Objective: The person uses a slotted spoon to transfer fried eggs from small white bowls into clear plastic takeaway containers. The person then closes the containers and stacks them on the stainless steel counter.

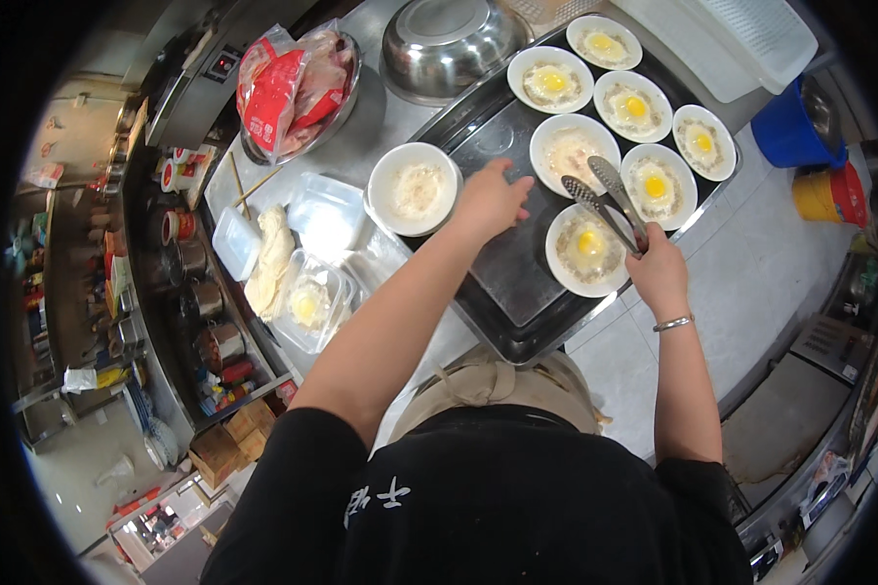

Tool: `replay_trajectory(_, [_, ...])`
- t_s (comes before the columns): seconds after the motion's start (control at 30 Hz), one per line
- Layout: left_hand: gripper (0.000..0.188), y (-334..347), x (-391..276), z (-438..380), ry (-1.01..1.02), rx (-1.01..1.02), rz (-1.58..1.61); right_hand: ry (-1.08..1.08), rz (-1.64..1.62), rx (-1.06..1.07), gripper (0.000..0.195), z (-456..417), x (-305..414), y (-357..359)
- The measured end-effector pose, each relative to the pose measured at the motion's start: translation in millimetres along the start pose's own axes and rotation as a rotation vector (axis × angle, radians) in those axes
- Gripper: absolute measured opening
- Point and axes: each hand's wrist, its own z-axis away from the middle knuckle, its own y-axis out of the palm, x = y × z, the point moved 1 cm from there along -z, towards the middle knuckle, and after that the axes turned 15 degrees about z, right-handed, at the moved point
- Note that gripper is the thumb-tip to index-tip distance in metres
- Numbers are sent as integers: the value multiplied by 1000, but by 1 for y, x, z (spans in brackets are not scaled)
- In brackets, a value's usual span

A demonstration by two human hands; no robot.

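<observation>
My right hand (657,270) grips metal tongs (614,194); their tips are apart above the bowls on the right. My left hand (494,197) is empty with its fingers spread, just right of a white bowl (415,189) of pale filling without an egg, at the left rim of a dark baking tray (501,289). Near the tong tips stands another bowl (574,150) with pale filling and no visible yolk. Below it is a bowl (587,251) with a raw egg over filling. Several more egg-topped bowls (633,107) fill the tray's far right part.
Left on the steel table are a clear tub with an egg (311,303), a pale cloth (269,259), a plastic tub (327,208) and chopsticks (252,186). Behind them stand a bowl of bagged meat (300,95) and an upturned steel basin (453,47). A blue bucket (790,128) stands right.
</observation>
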Motion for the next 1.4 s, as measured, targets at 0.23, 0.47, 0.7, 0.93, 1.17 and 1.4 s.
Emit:
replay_trajectory(0.23, [37,51,1,-51,-137,-27,273,6,-60,-27,31,2,-5,7])
replay_trajectory(0.47, [40,-21,-34,5,114,-162,129,13,-202,-103,34,1,-14,18])
replay_trajectory(0.7, [48,-143,5,55,18,-328,174,-14,-112,-4,33,-4,15,8])
replay_trajectory(0.93, [53,-161,28,55,16,-377,-57,-159,-387,6,61,-9,19,1])
replay_trajectory(1.17, [25,-94,16,84,396,-430,-364,-581,214,323,69,-17,16,-99])
replay_trajectory(1.4, [37,-30,58,42,487,-27,-486,-933,682,148,66,-59,81,-101])
